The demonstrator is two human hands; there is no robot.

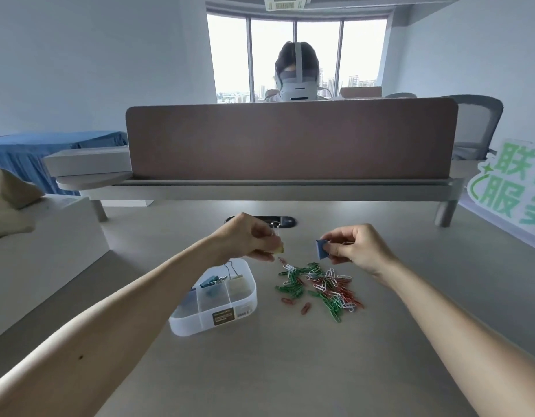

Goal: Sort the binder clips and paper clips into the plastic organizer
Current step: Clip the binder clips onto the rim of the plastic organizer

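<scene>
Two binder clips were pinched: left hand fingers on the yellow clip, just above the organizer; right hand gripped the blue clip, farther right of centre.

Pale walls, bright windows behind a brown desk divider.

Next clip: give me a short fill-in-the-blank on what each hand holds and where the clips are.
1. The right hand pinches a ____ binder clip.
2. The left hand holds a ____ binder clip over the table.
3. The loose paper clips lie to the ____ of the plastic organizer.

Missing words: blue; yellow; right
</scene>
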